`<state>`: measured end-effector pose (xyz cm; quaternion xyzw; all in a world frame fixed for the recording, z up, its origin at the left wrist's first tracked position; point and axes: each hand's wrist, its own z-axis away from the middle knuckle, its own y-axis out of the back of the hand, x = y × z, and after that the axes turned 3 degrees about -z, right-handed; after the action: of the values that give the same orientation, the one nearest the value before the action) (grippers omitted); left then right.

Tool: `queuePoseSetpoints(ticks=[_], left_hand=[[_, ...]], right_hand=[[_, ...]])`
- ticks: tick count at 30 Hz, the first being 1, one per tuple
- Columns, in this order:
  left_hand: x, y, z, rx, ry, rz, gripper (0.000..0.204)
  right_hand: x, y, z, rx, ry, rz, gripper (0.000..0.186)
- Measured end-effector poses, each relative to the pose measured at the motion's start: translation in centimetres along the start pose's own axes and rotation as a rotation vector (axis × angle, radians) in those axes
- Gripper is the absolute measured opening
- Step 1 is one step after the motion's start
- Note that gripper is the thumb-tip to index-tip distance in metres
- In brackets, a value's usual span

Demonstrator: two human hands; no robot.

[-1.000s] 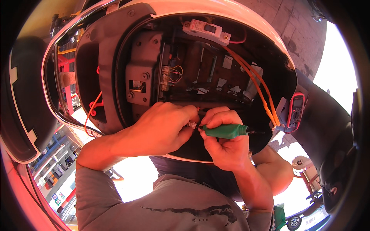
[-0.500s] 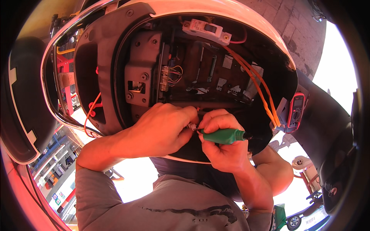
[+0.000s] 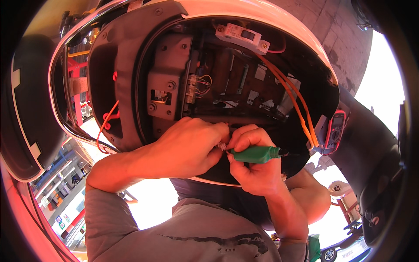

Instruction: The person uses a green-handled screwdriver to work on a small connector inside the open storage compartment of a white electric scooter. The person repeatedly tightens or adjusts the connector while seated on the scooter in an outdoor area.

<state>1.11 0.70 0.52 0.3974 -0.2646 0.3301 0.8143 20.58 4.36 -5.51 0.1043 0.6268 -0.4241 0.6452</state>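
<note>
My left hand [image 3: 190,142] is closed, pinching a small clear-looking connector [image 3: 222,146] between thumb and fingers. Just to its right, my right hand [image 3: 257,174] is closed around a green, bottle-shaped plastic piece [image 3: 255,154] with a ribbed neck. The narrow end of this piece points left and meets or nearly meets the connector; my fingers partly hide the contact. Both hands are over the near edge of an open, dark scooter compartment [image 3: 301,56]. Behind them, a row of connectors with thin wires [image 3: 192,87] sits beside a metal bracket [image 3: 170,74].
A white circuit breaker [image 3: 244,38] lies at the compartment's far wall. Thick orange cables [image 3: 301,113] run down the right side. A red-edged multimeter [image 3: 336,131] rests beyond the right edge. A thin orange cable [image 3: 107,126] loops at the left.
The compartment and its contents have shifted slightly right and down in the picture. Both hands keep their grips close together, with little visible movement.
</note>
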Motion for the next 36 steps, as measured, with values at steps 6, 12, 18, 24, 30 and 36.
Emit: queuePoseSetpoints(ticks=[6, 12, 18, 24, 30, 36], left_hand=[[-0.2, 0.0, 0.1, 0.007, 0.002, -0.025, 0.015], [-0.4, -0.3, 0.1, 0.030, -0.023, -0.030, 0.016], [-0.1, -0.1, 0.0, 0.035, -0.029, -0.014, 0.012], [0.0, 0.2, 0.0, 0.006, -0.016, -0.015, 0.012], [-0.7, -0.3, 0.2, 0.063, -0.065, -0.013, 0.014], [-0.8, -0.3, 0.2, 0.059, -0.065, -0.005, 0.012]], right_hand=[[-0.1, 0.0, 0.0, 0.050, -0.008, 0.051, 0.028], [-0.4, 0.7, 0.3, -0.053, -0.060, 0.081, 0.030], [-1.1, 0.3, 0.2, 0.001, -0.173, 0.055, 0.020], [-0.8, 0.1, 0.5, 0.025, -0.216, -0.006, 0.021], [0.2, 0.9, 0.8, -0.073, -0.085, 0.108, 0.023], [0.0, 0.1, 0.4, -0.019, -0.077, 0.027, 0.018]])
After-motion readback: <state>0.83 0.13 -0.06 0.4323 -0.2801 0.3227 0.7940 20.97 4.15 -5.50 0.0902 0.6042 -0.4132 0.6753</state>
